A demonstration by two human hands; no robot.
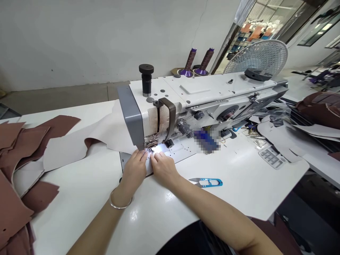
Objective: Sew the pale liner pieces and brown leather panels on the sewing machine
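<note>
A glossy white bench (239, 198) spans the foreground, with metal thread snips in a light-blue frame (209, 182) lying beside the right forearm and a loose pile of reddish-brown, leather-like sheets (10, 198) spread at left. Across the bench stands a long white-and-grey industrial sewing machine (166, 85), a black round-topped post (146, 79) rising from its head. More dark brown pieces (318, 109) are heaped at right, and two tall cones of brown thread on purple bases (190, 59) stand behind the machine. Beyond, a round white fan with a mesh guard (257, 56) sits near an opening onto orange and blue goods, beside a pale grey wall (106, 39). At the machine's lit needle area, a person's bare left hand (135, 166), a silver bangle (119, 208) at its wrist, and bare right hand (164, 169) nearly meet, fingers bent; whether either grips anything cannot be told. Short dark threads (151, 151) show between their fingertips. Just beyond the left hand, a long off-white sheet with a brown underside (108, 129) runs leftward from the machine's head toward the pile; any contact is hidden.
</note>
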